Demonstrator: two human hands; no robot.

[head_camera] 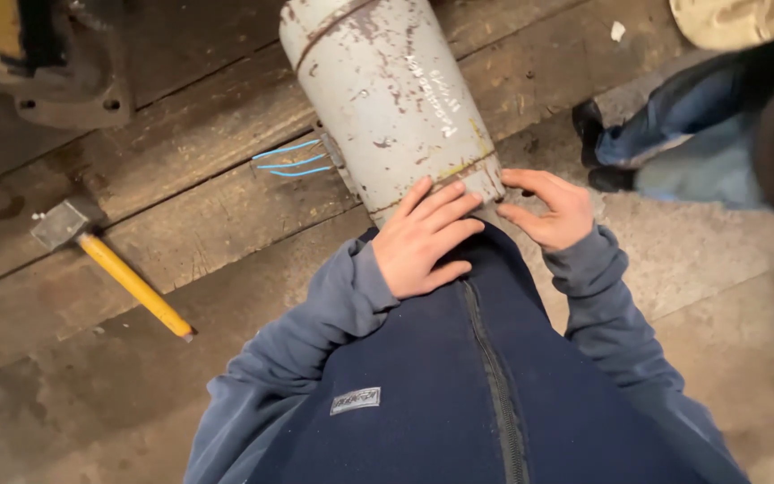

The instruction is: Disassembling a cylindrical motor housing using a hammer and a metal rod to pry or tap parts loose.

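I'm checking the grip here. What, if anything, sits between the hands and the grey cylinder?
Nothing visible does. The left hand lies flat on the near end of the grey cylinder, and the right hand touches its rim with its fingertips.

A small grey rectangular label [356,400] (edged in white) sits on the dark blue jacket [432,394], left of its zipper [494,376].

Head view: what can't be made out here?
- Grey cylinder: near end hidden by the left hand and the person's body; far end cut off by the top edge.
- Right hand: palm hidden, so contact unclear.
- Second person: cut off by the right edge.
- Machine base: cropped top left.
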